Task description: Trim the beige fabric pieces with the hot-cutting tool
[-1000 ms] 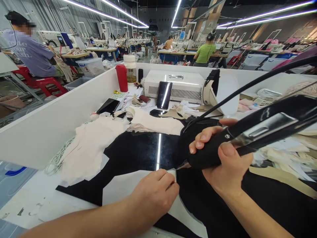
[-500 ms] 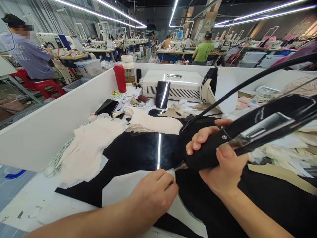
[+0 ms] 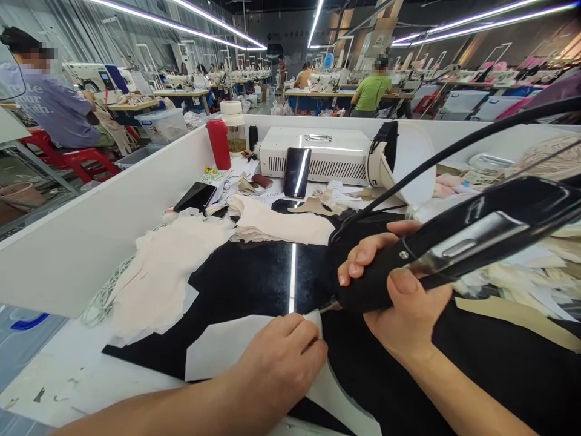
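Observation:
My right hand (image 3: 403, 297) is wrapped round a black corded hand tool (image 3: 458, 245), whose metal tip touches the top edge of a white paper pattern (image 3: 222, 351). My left hand (image 3: 284, 357) rests on that pattern with its fingers curled, pinching the pattern's edge just beside the tool tip. The pattern lies on black fabric (image 3: 454, 375) spread over a glossy black worktop (image 3: 254, 278). The tool's black cable (image 3: 454, 148) arcs up to the right.
Cream fabric pieces (image 3: 167, 266) are piled to the left. At the back stand a white vented box (image 3: 322, 154), a phone propped against it (image 3: 297, 172), another phone lying flat (image 3: 196, 197), a red bottle (image 3: 218, 143) and a jar (image 3: 235, 126). White partition walls (image 3: 91, 230) enclose the bench; people sit at tables beyond.
The tool and my right hand have drifted slightly left along the pattern's edge. My left hand keeps its hold in nearly the same place.

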Available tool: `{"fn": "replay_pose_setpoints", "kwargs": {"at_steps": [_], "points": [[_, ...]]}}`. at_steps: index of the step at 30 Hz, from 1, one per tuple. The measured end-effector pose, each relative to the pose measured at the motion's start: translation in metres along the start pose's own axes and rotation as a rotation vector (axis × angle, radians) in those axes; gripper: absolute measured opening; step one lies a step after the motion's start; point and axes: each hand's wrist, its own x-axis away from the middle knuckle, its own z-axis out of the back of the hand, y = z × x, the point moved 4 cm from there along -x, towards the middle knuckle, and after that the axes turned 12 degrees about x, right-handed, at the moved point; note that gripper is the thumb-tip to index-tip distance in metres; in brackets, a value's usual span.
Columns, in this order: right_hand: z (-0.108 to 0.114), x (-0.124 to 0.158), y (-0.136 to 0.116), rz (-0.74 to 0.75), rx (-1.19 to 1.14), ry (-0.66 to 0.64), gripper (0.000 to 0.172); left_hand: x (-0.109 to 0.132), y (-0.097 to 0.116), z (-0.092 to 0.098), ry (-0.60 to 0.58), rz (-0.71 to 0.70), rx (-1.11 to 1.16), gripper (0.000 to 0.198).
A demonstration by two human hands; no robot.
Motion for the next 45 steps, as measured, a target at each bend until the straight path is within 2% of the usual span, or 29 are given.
{"fn": "replay_pose_setpoints", "kwargs": {"at_steps": [4, 8, 16, 29, 34, 38, 45], "points": [[0.001, -0.001, 0.001, -0.004, 0.024, 0.0, 0.05, 0.003, 0.001, 0.004, 0.053, 0.019, 0.008, 0.022], [0.001, -0.001, 0.001, -0.005, 0.018, -0.011, 0.05, 0.002, 0.002, 0.008, 0.034, -0.044, -0.081, 0.029], [0.001, -0.001, 0.001, -0.021, 0.017, 0.009, 0.051, 0.004, 0.0, -0.003, 0.016, -0.104, -0.116, 0.03], [0.005, -0.003, -0.001, -0.018, -0.019, 0.015, 0.049, 0.004, -0.001, -0.004, 0.043, -0.097, -0.116, 0.029], [0.004, -0.002, -0.005, -0.011, -0.009, 0.014, 0.047, 0.004, -0.001, -0.006, 0.0, -0.11, -0.15, 0.032], [0.002, 0.002, -0.003, -0.018, 0.002, -0.002, 0.049, 0.005, 0.0, -0.003, 0.069, -0.095, -0.119, 0.032], [0.003, 0.004, -0.002, -0.004, 0.04, -0.014, 0.043, 0.006, -0.002, -0.01, 0.084, -0.105, -0.14, 0.029]]}}
